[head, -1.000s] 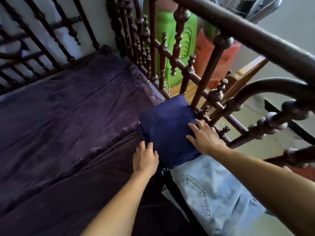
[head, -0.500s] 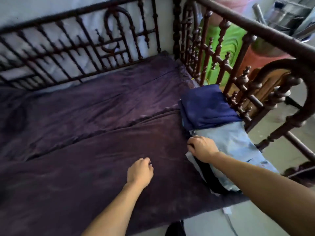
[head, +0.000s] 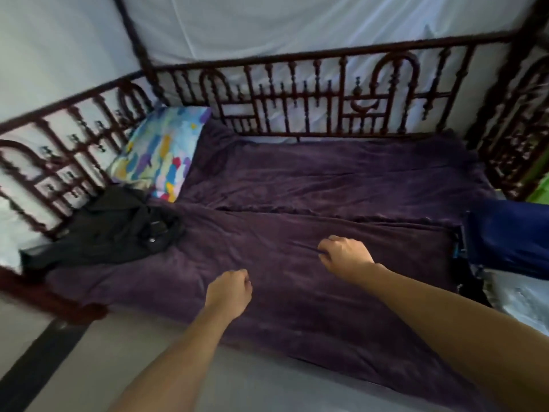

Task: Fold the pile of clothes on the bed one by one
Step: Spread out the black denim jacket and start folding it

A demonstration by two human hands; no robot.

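A crumpled black garment (head: 116,230) lies at the left end of the bed, beside the rail. A folded dark blue garment (head: 511,233) rests at the right end on top of folded light denim (head: 523,295). My left hand (head: 230,291) hovers over the purple bedcover (head: 312,185) near its front edge, fingers curled and holding nothing. Further right, my right hand (head: 346,255) is also curled and empty, above the middle of the cover. Both hands are well apart from either pile.
A colourful patterned pillow (head: 162,153) leans in the back left corner. A dark ornate metal rail (head: 312,93) encloses the bed at the back and both ends. Pale floor (head: 89,352) runs along the front edge.
My view has swung left from the folded stack to the whole bed. Both hands left the blue garment and drew back toward the middle of the cover, curling shut.
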